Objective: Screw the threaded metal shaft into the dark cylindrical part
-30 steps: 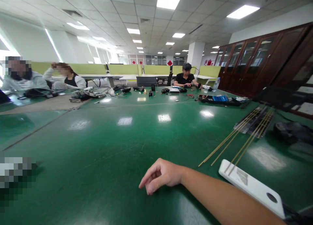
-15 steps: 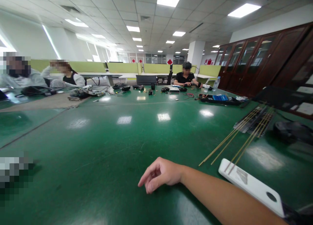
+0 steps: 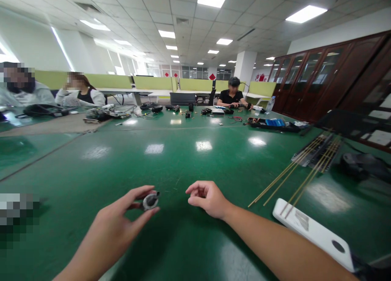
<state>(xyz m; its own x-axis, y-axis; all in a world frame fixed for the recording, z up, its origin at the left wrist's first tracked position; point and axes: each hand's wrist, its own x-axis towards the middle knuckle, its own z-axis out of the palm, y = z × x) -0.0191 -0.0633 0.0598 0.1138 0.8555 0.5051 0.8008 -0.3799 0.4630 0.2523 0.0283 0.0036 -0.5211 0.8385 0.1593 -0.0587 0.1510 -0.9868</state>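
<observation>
Pinching a small grey round piece [image 3: 150, 201], the left hand [image 3: 113, 228] has thumb and fingertips clamped on it over the green tabletop [image 3: 171, 163], well to the left of the long white slab [image 3: 317, 231]. Right hand [image 3: 209, 199] is just hanging out between that piece and the slab, fingers loosely curled and the thumb tip apart from them, forearm crossing the slab's near side. Past the slab there's a bunch of thin yellowish sticks [image 3: 287, 171], a couple overlapping its left end (can't tell if they touch), and way further beyond, a black tray [image 3: 287, 129].
</observation>
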